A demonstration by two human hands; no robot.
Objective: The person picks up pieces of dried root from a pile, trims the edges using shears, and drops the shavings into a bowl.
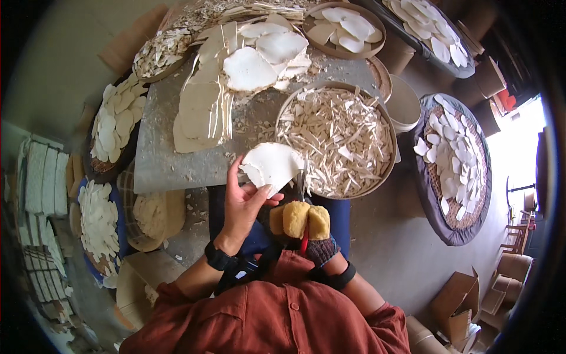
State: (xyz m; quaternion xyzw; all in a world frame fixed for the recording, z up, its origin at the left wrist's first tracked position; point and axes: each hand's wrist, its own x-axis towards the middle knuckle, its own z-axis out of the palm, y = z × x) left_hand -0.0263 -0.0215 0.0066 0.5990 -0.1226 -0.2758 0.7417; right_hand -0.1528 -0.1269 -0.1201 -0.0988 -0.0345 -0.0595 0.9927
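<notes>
My left hand (240, 206) pinches a thin white sheet (272, 166) with a rounded top and a ragged left edge, thumb over its lower part. On my right hand (303, 227) is a dark knitted glove with thick yellow padding around the fingers. That hand is closed on scissors (305, 243) with a red handle; the padding hides most of them. Their blades point up at the sheet's right edge, though I cannot tell whether they touch it. Just beyond sits a round tub (389, 167) full of narrow white offcuts (336, 138).
On the grey table (159, 162) lie stacked pale sheets (203, 115) and loose scraps. A round tray (377, 47) of trimmed pieces stands at the back. More piled trays flank me, including one on the right (454, 230) and one on the left (121, 236). Cardboard boxes (457, 304) lie lower right.
</notes>
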